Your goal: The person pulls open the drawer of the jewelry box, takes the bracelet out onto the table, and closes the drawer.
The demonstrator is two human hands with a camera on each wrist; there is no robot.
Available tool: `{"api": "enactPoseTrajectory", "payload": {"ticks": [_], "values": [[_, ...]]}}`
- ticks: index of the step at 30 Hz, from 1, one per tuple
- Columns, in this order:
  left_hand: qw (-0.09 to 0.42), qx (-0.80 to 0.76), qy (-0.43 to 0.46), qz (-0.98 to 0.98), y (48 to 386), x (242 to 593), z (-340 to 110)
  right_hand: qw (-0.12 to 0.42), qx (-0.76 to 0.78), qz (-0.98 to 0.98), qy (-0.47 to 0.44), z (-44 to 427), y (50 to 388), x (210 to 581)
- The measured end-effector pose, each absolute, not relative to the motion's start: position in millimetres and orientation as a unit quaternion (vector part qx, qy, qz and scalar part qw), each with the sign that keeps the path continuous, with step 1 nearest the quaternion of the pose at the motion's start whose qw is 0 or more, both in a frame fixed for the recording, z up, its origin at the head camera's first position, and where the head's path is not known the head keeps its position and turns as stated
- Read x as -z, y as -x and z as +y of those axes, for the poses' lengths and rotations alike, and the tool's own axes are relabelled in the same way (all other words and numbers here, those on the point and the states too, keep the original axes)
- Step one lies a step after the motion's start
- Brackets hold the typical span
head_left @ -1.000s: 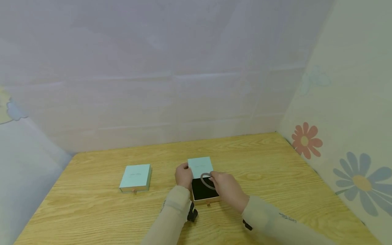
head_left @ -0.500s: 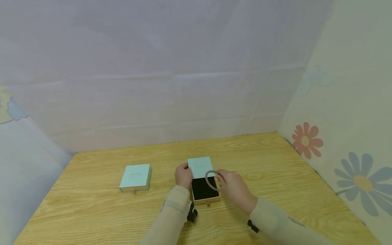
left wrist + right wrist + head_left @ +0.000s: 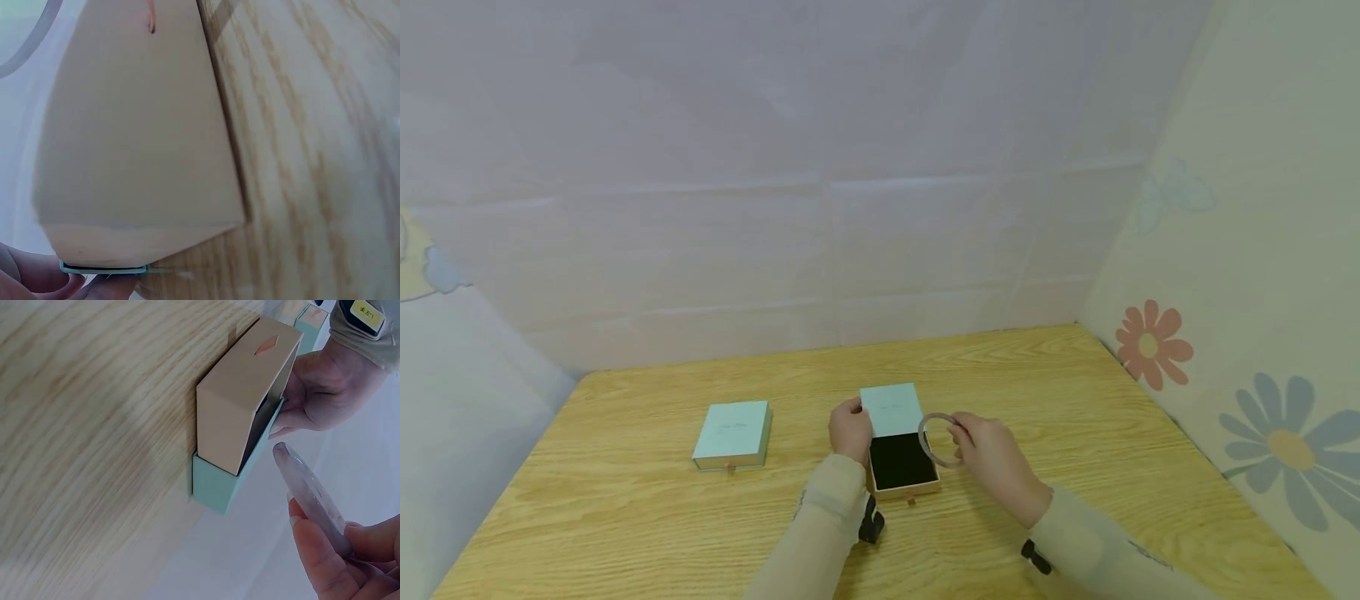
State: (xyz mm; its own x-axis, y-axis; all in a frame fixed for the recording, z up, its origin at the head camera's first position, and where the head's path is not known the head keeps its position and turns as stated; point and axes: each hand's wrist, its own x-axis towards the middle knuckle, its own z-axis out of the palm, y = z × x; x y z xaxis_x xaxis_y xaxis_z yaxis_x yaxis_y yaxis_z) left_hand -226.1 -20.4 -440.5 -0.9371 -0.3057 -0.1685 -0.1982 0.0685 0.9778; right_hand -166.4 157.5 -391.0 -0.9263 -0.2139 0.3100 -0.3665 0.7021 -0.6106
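Observation:
A mint-green drawer box [image 3: 891, 408] stands on the table, its beige drawer [image 3: 907, 492] pulled out toward me. Black lining [image 3: 901, 461] shows inside the drawer. My left hand [image 3: 850, 432] grips the box's left side; in the left wrist view its fingers [image 3: 37, 275] lie by the mint edge [image 3: 106, 270]. To the right of the drawer, my right hand [image 3: 1000, 462] pinches a greyish-purple bangle [image 3: 922, 442]. Up close in the right wrist view, thumb and fingers hold one side of the bangle [image 3: 310, 497], apart from the box.
A second, closed mint box [image 3: 732, 427] with a small tab sits at the left on the wooden table [image 3: 625, 500]. A pale backdrop [image 3: 820, 250] hangs behind, and a flower-printed one [image 3: 1240, 275] borders the right side.
My right hand has moved right with the bangle, from over the drawer to beyond its right edge. My left hand and the box have stayed in place.

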Motion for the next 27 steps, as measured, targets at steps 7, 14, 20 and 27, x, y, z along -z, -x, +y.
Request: {"api": "enactPoseTrajectory", "payload": {"ticks": [7,14,20,27], "values": [[0.041,0.661,-0.168,-0.73,225,441,-21,0.115,-0.362,-0.911,-0.159,163,166,389],[0.043,0.66,-0.172,-0.73,226,443,-21,0.105,-0.369,-0.913,-0.138,169,166,390],[0.046,0.655,-0.174,-0.734,227,442,-21,0.103,-0.369,-0.913,-0.139,174,167,390],[0.042,0.656,-0.174,-0.733,227,441,-21,0.1,-0.364,-0.915,-0.139,180,169,391]]}}
